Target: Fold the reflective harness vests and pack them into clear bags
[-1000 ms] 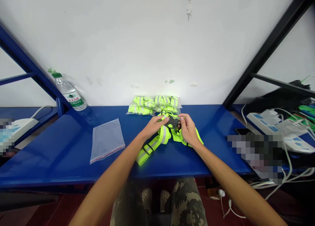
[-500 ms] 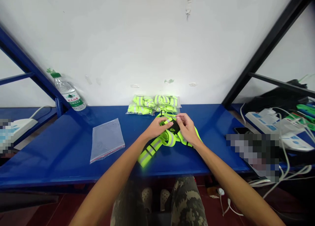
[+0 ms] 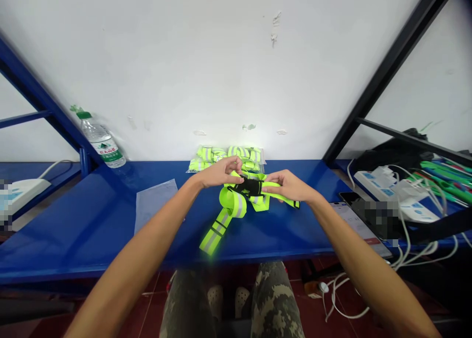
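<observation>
Both hands hold a fluorescent yellow-green reflective strap [image 3: 233,204] with grey stripes, just above the blue table. My left hand [image 3: 225,172] pinches its left part at one end of a black section. My right hand [image 3: 285,185] grips the strap on the other side of that black section, thumb on top. One loop curls under the left hand, and a tail with black bands slants toward the table's front edge. Behind the hands, against the wall, lie clear bags of folded reflective straps [image 3: 206,154], partly covered by my left hand.
A flat clear zip bag [image 3: 153,203] lies left, partly behind my left forearm. A water bottle [image 3: 105,144] stands at the back left of the blue table [image 3: 92,230]. Power strips [image 3: 398,195], white cables [image 3: 405,249] and a dark phone [image 3: 368,210] are at the right.
My hands have moved apart, the right one to the right, stretching out the black section between them. The strap's tail has shifted slightly left. The camera view has shifted a little.
</observation>
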